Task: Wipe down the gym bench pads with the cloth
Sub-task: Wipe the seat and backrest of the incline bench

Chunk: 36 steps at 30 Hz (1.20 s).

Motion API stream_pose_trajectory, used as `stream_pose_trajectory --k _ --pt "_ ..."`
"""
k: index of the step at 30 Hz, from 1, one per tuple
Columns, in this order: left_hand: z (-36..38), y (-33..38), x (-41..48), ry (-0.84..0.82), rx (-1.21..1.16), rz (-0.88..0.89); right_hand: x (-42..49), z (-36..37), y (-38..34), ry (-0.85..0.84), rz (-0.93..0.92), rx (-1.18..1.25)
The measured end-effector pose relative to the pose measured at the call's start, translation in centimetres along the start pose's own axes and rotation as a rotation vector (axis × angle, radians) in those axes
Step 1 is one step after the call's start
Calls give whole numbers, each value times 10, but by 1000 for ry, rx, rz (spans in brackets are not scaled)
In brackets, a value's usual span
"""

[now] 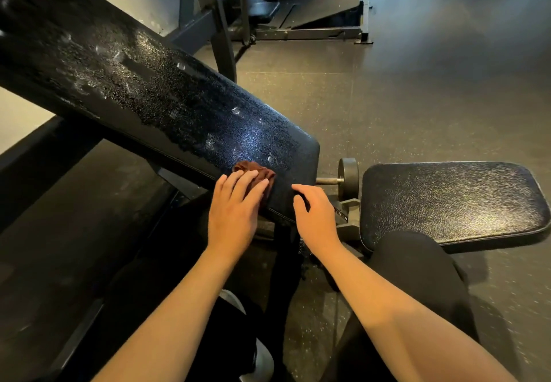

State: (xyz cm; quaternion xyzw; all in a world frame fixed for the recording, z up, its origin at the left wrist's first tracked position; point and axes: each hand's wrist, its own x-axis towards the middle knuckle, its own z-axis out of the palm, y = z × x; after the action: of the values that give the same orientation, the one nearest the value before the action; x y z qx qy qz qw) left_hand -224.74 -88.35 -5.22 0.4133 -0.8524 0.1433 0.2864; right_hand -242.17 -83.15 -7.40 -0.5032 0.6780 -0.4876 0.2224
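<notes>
Wiping under way, low on the slanted back pad. Pressing the brown cloth against that pad's lower end, about 6 o'clock of centre frame, with the left hand: fingers straight, slightly spread, laid flat over the bunched fabric, not curled round it. Resting the right hand just beside, toward 3 o'clock of the cloth, on the pad's bottom corner; fingers loosely bent and apart, holding nothing.

Judging progress: early, by the look of it. Beaded with droplets and pale smears along nearly the whole back pad, from the cloth up toward 10 o'clock. No dry, dull strip to be made out anywhere, though partly hidden by glare. Same wet speckle across the seat pad at 3 o'clock, untouched by either hand and well apart from the cloth. Left to do, then: most of the back pad's length, its edges, and all of the seat pad.

Elsewhere: a small round knob on a rod between the two pads. A dark knee at 4 o'clock, overlapping the seat pad's near edge. Speckled rubber floor. Another machine at 12 o'clock, well apart.
</notes>
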Motion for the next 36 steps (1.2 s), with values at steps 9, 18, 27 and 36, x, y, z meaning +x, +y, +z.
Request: stream_pose_trajectory --k 9,18,27,36 --pt "33 42 -19 -25 -179 94 2 2 -6 36 61 85" --pt "5 21 -23 -36 -42 39 -3 1 -5 0 -16 51" --pt "13 21 -24 84 -177 -160 -1 0 -6 -5 33 111" --pt "17 38 -34 -48 -265 33 -7 1 3 0 -25 22"
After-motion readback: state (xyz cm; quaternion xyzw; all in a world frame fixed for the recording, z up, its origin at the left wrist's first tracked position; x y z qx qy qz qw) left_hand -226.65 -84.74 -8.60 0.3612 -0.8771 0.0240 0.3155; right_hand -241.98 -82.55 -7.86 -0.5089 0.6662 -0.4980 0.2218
